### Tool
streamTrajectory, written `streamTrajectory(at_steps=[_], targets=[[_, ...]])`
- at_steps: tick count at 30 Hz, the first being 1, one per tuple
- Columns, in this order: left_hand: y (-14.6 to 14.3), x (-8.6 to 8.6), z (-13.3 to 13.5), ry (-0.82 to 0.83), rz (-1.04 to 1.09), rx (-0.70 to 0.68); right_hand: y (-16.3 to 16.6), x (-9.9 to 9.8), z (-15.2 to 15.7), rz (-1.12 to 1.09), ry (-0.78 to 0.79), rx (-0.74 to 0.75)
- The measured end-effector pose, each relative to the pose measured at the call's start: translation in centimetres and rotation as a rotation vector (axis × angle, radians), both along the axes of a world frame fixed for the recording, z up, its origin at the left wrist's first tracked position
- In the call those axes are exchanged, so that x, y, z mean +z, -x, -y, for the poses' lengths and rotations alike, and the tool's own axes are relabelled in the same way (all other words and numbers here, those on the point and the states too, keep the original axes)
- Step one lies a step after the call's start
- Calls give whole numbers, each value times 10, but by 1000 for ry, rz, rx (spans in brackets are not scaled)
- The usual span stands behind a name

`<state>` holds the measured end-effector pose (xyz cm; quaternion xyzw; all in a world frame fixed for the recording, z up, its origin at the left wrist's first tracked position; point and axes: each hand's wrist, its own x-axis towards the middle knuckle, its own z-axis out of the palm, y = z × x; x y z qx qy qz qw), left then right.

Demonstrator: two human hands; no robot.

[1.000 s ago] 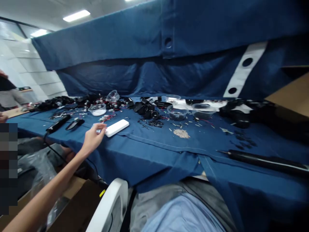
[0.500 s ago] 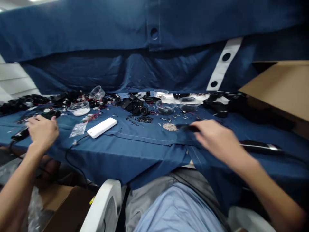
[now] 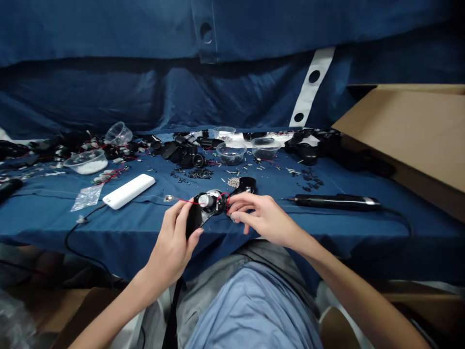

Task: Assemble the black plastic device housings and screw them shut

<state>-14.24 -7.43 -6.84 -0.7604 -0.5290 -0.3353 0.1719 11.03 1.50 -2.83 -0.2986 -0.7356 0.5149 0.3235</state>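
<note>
My left hand [image 3: 176,237] is closed around a black part with a small silver motor and red wires [image 3: 205,207], held just above the near edge of the blue-covered table [image 3: 225,228]. My right hand [image 3: 259,218] pinches the right end of the same part, where a red wire loops. A black round piece [image 3: 247,183] lies on the cloth just behind my right hand. A small heap of pale screws [image 3: 233,182] sits beside it.
A white power bank [image 3: 129,191] with a black cable lies to the left, next to a small plastic bag [image 3: 86,197]. A black electric screwdriver [image 3: 336,201] lies to the right. Clear plastic bowls [image 3: 231,151] and black parts crowd the back. A cardboard box [image 3: 410,128] stands at right.
My head has tipped down and turned right. Both hands came together at the table's near edge, and they now hold the black motor part between them.
</note>
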Motion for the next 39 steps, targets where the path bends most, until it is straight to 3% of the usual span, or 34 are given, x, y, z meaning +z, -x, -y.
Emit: streamTrajectory(at_steps=[5, 10, 13, 17, 22, 25, 27, 30, 33, 37, 39], targets=[[5, 3, 2, 55, 66, 18, -2, -10, -1, -12, 39, 114], [6, -2, 2, 98, 103, 56, 3, -13, 3, -198, 436, 263], [9, -10, -2, 137, 107, 81, 1, -9, 1, -246, 528, 208], [11, -18, -4, 164, 99, 85, -3, -6, -5, -242, 533, 56], [12, -23, -2, 146, 32, 105, -3, -15, -9, -139, 499, -30], [13, -26, -1, 132, -34, 118, -7, -16, -7, -51, 340, -130], [14, -25, -1, 146, -76, 128, -12, -12, -5, 49, 144, -223], [18, -8, -3, 228, -75, 127, -18, -4, -3, 186, -151, -319], [20, 31, -19, 307, 82, 83, -23, -2, -6, 207, -282, -346], [5, 82, -83, 276, 285, 59, -26, -6, -13, 171, -420, -350], [-11, 90, -128, 440, 287, -73, -29, -8, -15, 157, -484, -332]])
